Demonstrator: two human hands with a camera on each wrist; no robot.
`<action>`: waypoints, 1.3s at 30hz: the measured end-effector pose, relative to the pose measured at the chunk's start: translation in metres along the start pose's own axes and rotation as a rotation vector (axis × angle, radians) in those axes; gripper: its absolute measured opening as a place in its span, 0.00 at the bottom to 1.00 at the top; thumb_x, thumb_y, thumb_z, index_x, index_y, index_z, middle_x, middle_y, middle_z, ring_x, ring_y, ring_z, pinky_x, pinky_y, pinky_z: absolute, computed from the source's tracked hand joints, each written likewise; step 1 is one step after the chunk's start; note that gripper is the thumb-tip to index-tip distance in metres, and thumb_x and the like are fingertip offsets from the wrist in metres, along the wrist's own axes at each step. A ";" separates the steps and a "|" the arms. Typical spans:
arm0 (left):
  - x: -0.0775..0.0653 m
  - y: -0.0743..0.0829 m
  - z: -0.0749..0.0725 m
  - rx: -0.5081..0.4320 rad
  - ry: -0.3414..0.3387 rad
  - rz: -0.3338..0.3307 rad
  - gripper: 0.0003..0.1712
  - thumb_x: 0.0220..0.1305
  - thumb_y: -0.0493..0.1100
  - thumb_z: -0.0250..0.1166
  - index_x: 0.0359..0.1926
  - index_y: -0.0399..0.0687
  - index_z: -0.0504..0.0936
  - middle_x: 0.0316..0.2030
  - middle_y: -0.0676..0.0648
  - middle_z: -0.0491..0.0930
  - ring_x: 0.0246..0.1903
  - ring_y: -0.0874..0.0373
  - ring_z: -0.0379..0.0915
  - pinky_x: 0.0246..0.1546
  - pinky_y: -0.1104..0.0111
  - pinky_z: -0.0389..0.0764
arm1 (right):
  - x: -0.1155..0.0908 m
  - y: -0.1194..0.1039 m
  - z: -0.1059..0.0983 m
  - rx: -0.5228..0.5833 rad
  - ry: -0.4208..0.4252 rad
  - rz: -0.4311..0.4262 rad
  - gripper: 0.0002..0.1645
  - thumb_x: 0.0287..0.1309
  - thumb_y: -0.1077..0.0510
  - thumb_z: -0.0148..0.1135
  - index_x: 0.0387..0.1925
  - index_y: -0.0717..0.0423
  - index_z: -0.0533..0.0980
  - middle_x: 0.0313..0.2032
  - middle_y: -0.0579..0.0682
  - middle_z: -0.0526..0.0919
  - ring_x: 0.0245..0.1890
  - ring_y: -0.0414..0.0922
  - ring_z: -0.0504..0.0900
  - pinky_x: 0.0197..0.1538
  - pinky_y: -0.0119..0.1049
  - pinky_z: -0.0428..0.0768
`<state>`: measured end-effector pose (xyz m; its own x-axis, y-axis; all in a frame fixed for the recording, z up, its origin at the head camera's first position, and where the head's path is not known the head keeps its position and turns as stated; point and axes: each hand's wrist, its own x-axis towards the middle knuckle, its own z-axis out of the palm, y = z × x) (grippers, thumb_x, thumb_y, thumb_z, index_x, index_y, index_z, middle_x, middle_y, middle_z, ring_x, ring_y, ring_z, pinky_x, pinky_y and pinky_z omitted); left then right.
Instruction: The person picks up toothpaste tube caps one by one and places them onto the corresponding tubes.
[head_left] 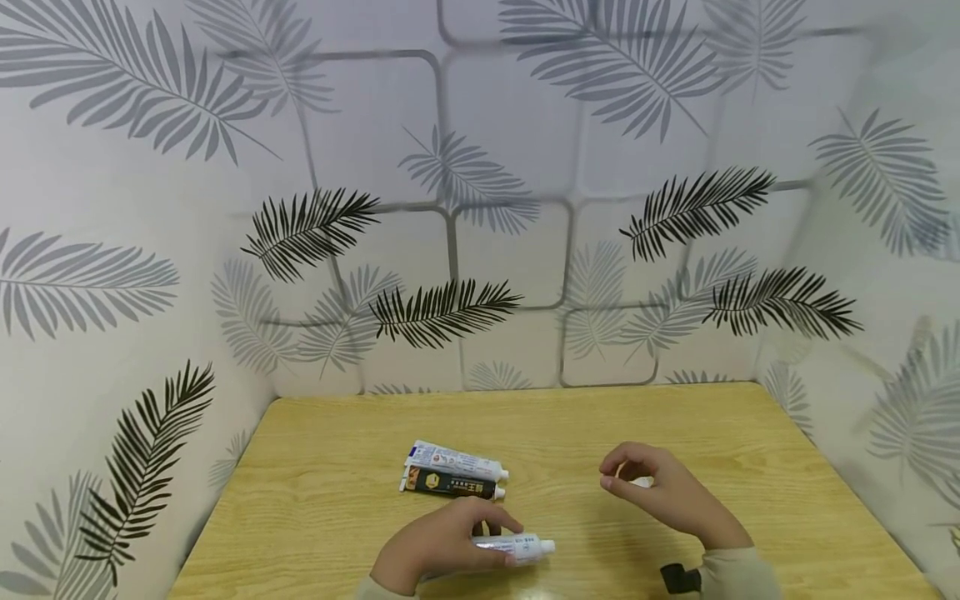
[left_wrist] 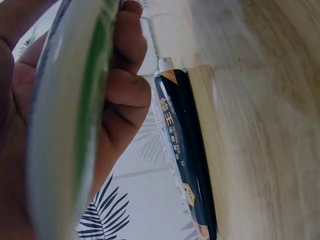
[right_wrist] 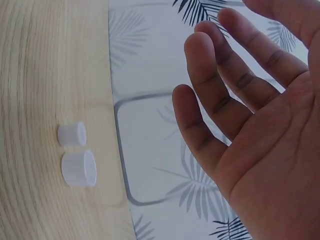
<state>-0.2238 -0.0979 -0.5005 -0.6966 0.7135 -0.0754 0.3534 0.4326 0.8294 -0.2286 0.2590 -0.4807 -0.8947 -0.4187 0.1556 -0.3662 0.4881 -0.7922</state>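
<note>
My left hand (head_left: 447, 542) grips a white toothpaste tube (head_left: 522, 547) by its body, low over the table, its white tip pointing right. In the left wrist view that tube (left_wrist: 60, 135) fills the near left side and shows a green stripe. Just beyond this hand lie a black toothpaste tube (head_left: 453, 483) with gold print and a white-and-blue toothpaste tube (head_left: 456, 460), side by side. My right hand (head_left: 667, 492) hovers at the right with loosely bent fingers and nothing in them. Two white caps, a small cap (right_wrist: 72, 134) and a wider cap (right_wrist: 79, 168), stand on the table near it.
The wood-grain table (head_left: 337, 467) meets a leaf-patterned backdrop (head_left: 405, 167) along its far edge, and similar panels rise at both sides. A black strap piece (head_left: 681, 578) sits at my right sleeve.
</note>
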 end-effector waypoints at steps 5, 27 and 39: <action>0.001 -0.003 0.002 0.005 -0.032 -0.010 0.21 0.64 0.51 0.78 0.56 0.51 0.91 0.49 0.62 0.86 0.43 0.71 0.79 0.47 0.73 0.80 | -0.002 0.007 -0.007 0.026 -0.017 0.035 0.06 0.76 0.50 0.65 0.47 0.45 0.84 0.47 0.53 0.87 0.41 0.43 0.86 0.47 0.38 0.84; -0.001 -0.007 0.007 0.094 -0.042 -0.035 0.18 0.65 0.38 0.75 0.55 0.52 0.91 0.51 0.59 0.88 0.48 0.72 0.78 0.52 0.72 0.80 | -0.008 0.033 -0.019 0.082 0.001 0.095 0.11 0.76 0.53 0.65 0.50 0.55 0.84 0.47 0.57 0.87 0.39 0.52 0.89 0.43 0.42 0.87; 0.000 -0.007 -0.005 -0.040 -0.019 -0.010 0.21 0.76 0.49 0.68 0.63 0.45 0.86 0.56 0.45 0.88 0.53 0.63 0.83 0.56 0.65 0.83 | -0.009 0.037 -0.020 0.072 0.057 0.101 0.12 0.75 0.53 0.65 0.49 0.57 0.84 0.46 0.58 0.88 0.38 0.51 0.88 0.42 0.41 0.87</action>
<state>-0.2289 -0.1039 -0.5037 -0.6878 0.7198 -0.0943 0.3206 0.4177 0.8502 -0.2389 0.2965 -0.4995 -0.9399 -0.3252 0.1041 -0.2558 0.4685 -0.8456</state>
